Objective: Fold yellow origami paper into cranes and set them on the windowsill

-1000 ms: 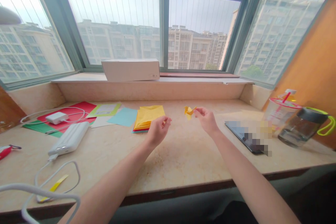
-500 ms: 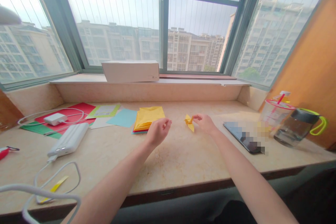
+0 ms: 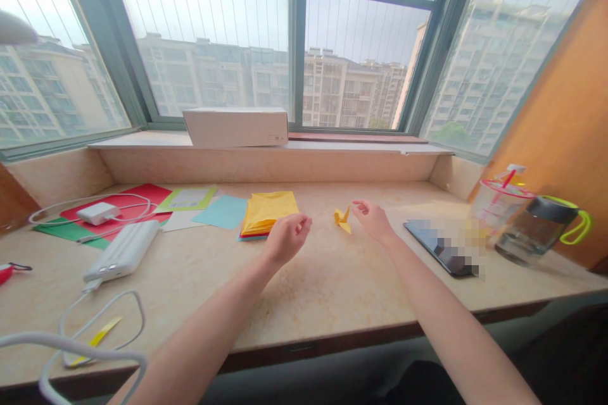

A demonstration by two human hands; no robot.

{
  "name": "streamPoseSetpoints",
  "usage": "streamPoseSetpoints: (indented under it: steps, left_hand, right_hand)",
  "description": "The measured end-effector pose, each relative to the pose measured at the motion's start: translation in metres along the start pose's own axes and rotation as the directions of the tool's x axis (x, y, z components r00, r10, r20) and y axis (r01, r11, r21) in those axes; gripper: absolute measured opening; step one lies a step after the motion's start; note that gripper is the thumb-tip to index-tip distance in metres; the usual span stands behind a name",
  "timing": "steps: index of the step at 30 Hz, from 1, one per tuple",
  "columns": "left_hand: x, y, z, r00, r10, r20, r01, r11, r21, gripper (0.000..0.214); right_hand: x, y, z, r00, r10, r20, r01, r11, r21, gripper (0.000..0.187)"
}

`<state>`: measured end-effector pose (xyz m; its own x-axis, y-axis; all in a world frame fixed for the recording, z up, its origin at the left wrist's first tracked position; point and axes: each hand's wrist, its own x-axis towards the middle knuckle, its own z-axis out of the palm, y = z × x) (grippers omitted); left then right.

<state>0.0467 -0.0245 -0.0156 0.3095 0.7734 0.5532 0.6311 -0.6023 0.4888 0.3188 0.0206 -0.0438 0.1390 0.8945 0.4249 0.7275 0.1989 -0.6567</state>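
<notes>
A small folded yellow paper crane (image 3: 342, 221) stands on the stone counter, a wing tip raised. Just to its right is my right hand (image 3: 373, 220), fingers loosely bent and slightly apart, with a narrow gap between them and the crane. My left hand (image 3: 289, 237) is curled closed in front of a stack of yellow paper (image 3: 268, 210), covering its lower right corner. Nothing shows in the left fingers. Red and blue sheets stick out beneath the yellow stack.
Left lie a light blue sheet (image 3: 221, 212), red paper (image 3: 137, 201), a white charger (image 3: 98, 213), a power bank (image 3: 124, 252) and looping cables. At right are a phone (image 3: 434, 247), a lidded plastic cup (image 3: 498, 205) and a dark-topped bottle (image 3: 534, 234). A white box (image 3: 235, 128) sits on the sill.
My right hand has come slightly away from the paper crane, which it was touching. The crane has turned or tipped a little. My left hand has barely moved.
</notes>
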Motion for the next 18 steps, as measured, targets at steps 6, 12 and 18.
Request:
streamPoseSetpoints:
  steps: [6,12,18]
  left_hand:
    - [0.000,0.002,-0.001,1.000,-0.002,0.016,0.002,1.000,0.013,0.035]
    - [0.000,0.002,-0.001,1.000,0.005,0.018,-0.005,1.000,0.010,0.035]
    - [-0.001,-0.001,0.002,0.999,0.005,0.033,-0.006,1.000,0.027,0.035]
  right_hand:
    - [0.001,0.000,0.001,1.000,0.008,-0.029,-0.008,1.000,-0.004,0.031]
    - [-0.001,-0.002,0.008,1.000,0.008,-0.020,-0.007,1.000,0.003,0.032]
    - [-0.001,-0.004,0.016,1.000,0.026,-0.001,-0.026,1.000,0.004,0.029]
